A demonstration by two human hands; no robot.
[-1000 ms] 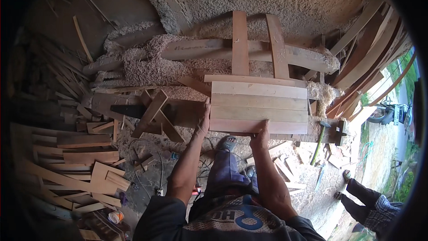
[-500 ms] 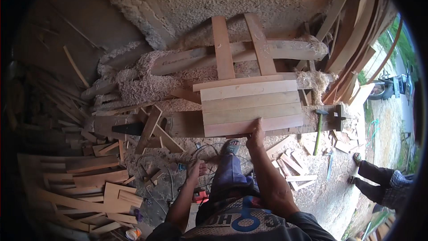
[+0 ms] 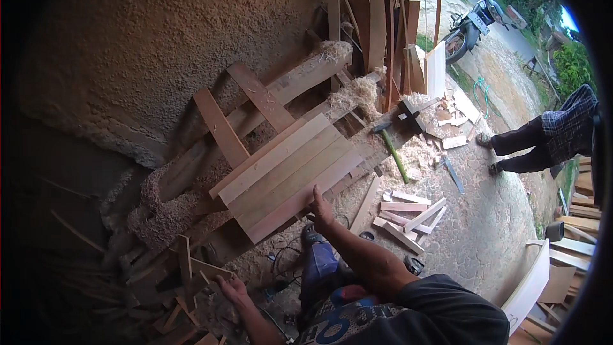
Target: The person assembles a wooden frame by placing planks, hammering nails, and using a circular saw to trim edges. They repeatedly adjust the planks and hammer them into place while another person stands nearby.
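A rectangular panel of several pale boards laid edge to edge rests at an angle on the wooden bench. My right hand grips its near edge, thumb on top and fingers hidden underneath. Two brown boards reach from the panel's far side toward the wall. Low on the left, my left hand has its fingers loosely apart beside the end of a wooden strip, part of a small crossed-wood piece on the bench. Whether it touches the strip is unclear.
A hammer with a green handle leans on the bench's right part. Wood offcuts and a handsaw-like blade lie on the floor. Shavings heap on the bench beams. Another person stands at right; a motorcycle is outside.
The view has swung to the right, so bench and panel now appear slanted. My left hand has moved up to the crossed wood. My right hand stays on the panel's edge.
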